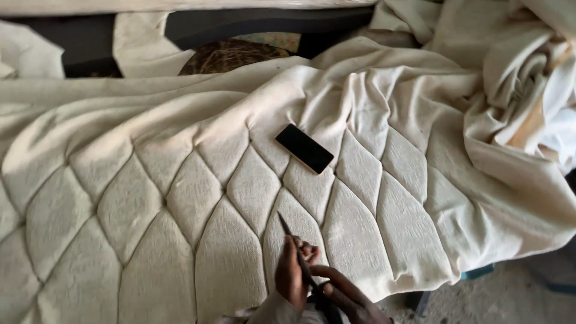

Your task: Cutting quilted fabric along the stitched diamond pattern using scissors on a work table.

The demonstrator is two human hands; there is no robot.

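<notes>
A cream quilted fabric (pixel 180 192) with a stitched diamond pattern is spread wide in front of me. At the bottom centre my right hand (pixel 351 299) grips the handles of dark scissors (pixel 288 231). Their closed blades point up and to the left over the fabric. My left hand (pixel 290 275) lies against the scissors' shaft with its fingers curled. Whether it pinches the fabric or the blades is hidden. A black phone (pixel 304 148) lies face up on the fabric, well above both hands.
More cream cloth (pixel 522 78) is bunched in a heap at the upper right. A dark frame with a patterned cushion (pixel 231 55) shows at the top. A bare dusty floor (pixel 510 294) appears at the lower right, past the fabric's edge.
</notes>
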